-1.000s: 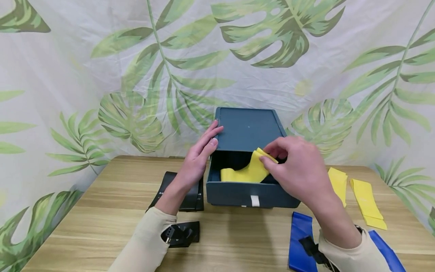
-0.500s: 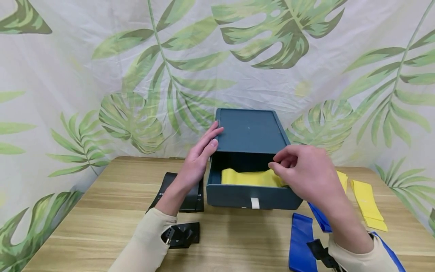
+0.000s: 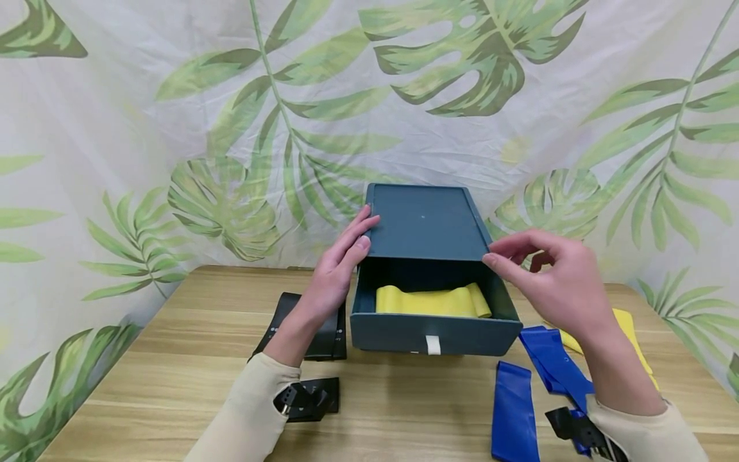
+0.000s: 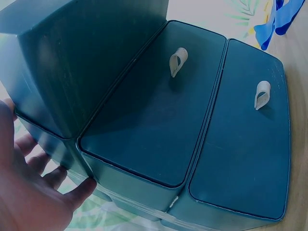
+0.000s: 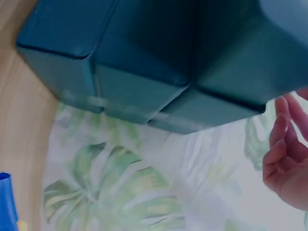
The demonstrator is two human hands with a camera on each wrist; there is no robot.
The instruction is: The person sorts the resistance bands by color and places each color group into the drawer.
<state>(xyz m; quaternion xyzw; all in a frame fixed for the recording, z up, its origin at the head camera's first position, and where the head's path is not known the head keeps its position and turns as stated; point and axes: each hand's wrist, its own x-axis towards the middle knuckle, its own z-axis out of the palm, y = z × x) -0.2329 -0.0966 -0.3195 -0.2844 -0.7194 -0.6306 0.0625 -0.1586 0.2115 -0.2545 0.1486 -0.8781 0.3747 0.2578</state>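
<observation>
A dark blue cabinet (image 3: 424, 221) of stacked drawers stands on the table, its top drawer (image 3: 392, 333) pulled out. In that drawer lies a yellow elastic band (image 3: 427, 301), loosely folded with its right end curled up. My left hand (image 3: 331, 273) rests its extended fingers against the cabinet's left side; in the left wrist view these fingers lie along the casing. At the cabinet's right front corner is my right hand (image 3: 554, 276), loosely bent and holding nothing. Its thumb and index tips are close to the top edge; whether they touch it I cannot tell.
Black bands (image 3: 326, 333) lie left of the cabinet, with another black band (image 3: 320, 398) nearer me. A blue band (image 3: 514, 410) and more blue bands (image 3: 554, 359) lie at the right, beside yellow bands (image 3: 629, 327) partly hidden by my right arm. A leaf-print cloth (image 3: 323, 128) hangs behind.
My right hand lowered the yellow band into the drawer, let it go and moved right to the cabinet's corner. My left hand stayed at the left side.
</observation>
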